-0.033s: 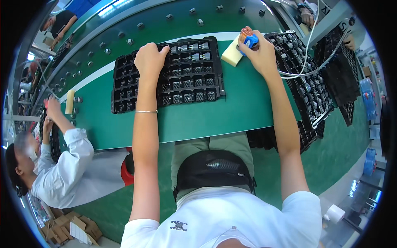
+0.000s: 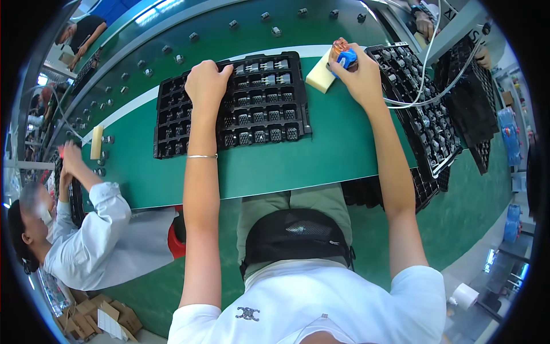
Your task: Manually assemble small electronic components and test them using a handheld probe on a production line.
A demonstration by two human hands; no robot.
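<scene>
A black compartmented tray point(image 2: 263, 98) lies on the green table, with small metal-and-dark parts in its pockets. My left hand point(image 2: 207, 83) is closed in a fist at the tray's far edge, thumb out to the right; its curled fingers and anything in them are hidden. To the right, my right hand point(image 2: 362, 74) is closed around a small blue and orange object point(image 2: 345, 56), its exact kind unclear. Right beside that hand, a pale yellow block point(image 2: 321, 74) stands near the tray's right side.
Another tray full of parts point(image 2: 424, 114) lies at the right edge, crossed by a white cable point(image 2: 421, 94). Along the far side run spaced small parts point(image 2: 277, 31) on a dark green surface. A co-worker point(image 2: 86, 229) works at left, near a second yellow block point(image 2: 97, 142).
My hands have stayed practically in place. At left, the co-worker's hands have shifted slightly.
</scene>
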